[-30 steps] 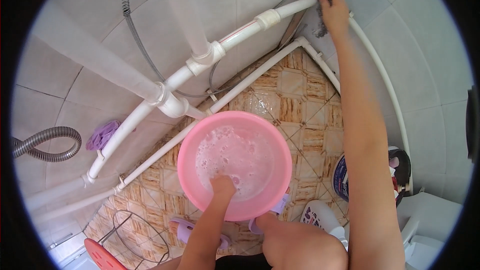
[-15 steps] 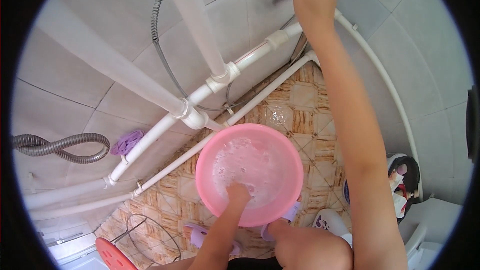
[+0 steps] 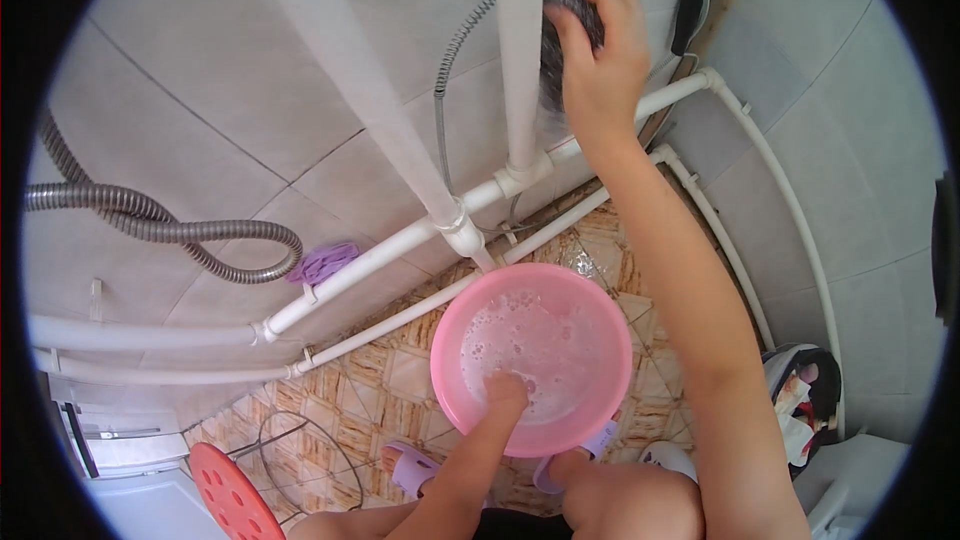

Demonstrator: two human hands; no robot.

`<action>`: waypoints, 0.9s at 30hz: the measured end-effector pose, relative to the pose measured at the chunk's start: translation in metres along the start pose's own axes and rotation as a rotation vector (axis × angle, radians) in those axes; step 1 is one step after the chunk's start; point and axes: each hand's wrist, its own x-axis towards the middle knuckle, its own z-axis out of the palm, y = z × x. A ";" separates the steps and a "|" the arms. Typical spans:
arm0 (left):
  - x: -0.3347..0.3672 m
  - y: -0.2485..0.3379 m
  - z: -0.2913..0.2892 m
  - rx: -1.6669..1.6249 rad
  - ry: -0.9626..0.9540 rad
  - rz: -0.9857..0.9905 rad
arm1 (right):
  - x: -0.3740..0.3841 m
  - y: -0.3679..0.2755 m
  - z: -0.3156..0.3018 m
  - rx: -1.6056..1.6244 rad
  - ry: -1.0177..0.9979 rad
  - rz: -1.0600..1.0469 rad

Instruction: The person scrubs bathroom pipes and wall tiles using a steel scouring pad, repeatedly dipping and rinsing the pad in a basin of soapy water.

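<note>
A pink basin (image 3: pixel 447 325) of foamy water (image 3: pixel 540 350) stands on the floor before my feet. My left hand (image 3: pixel 508 393) is dipped in the water near its front left side; the fingers are under the foam and hidden. High at the upper middle, my right hand (image 3: pixel 608 70) is closed round a dark grey, rumpled cloth (image 3: pixel 553 60). That cloth hangs next to a vertical white pipe (image 3: pixel 520 70) in front of the tiled wall and looks slightly blurred.
White pipes (image 3: pixel 400 243) run along the wall behind the basin. Metal hoses (image 3: pixel 190 232) and a purple mesh puff (image 3: pixel 325 263) hang at left. A red stool (image 3: pixel 232 490) is lower left; a filled bin (image 3: pixel 805 410) stands at right. Lilac slippers (image 3: pixel 412 470) are on my feet.
My right hand has come down and left with the dark grey cloth, to the vertical pipe. The view has shifted; my left hand stays in the basin.
</note>
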 end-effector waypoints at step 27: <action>-0.014 0.006 -0.005 -0.354 0.173 -0.095 | -0.062 -0.054 -0.018 -0.210 -0.216 0.206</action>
